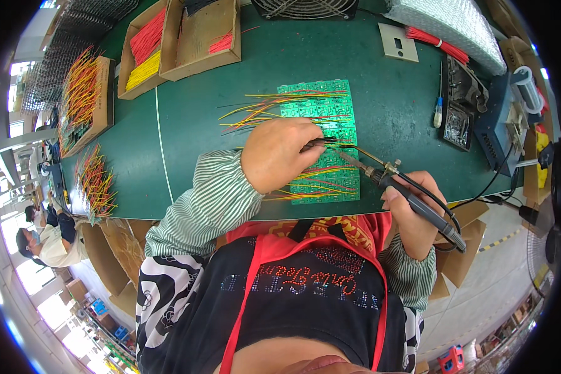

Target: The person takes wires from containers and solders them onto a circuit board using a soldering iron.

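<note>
My left hand (280, 153) is closed in a pinch on a small bunch of black wires (318, 143), over the middle of a green circuit board panel (349, 103). In my right hand (414, 218) is a soldering iron (425, 209) with a dark handle. A thin guide tube (363, 151) is clamped along the iron, and its end and the iron's tip (346, 157) point at the board close to my left fingertips. Red, yellow and black wires (255, 111) extend left from rows on the board. The exact contact at the tip is too small to tell.
Cardboard boxes of red and yellow wires (144, 68) stand at the back left. More wire bundles (95, 184) lie at the left edge. To the right are a black parts tray (458, 106), a screwdriver (438, 112) and a blue machine with a wire spool (502, 128). A fan (302, 7) stands behind.
</note>
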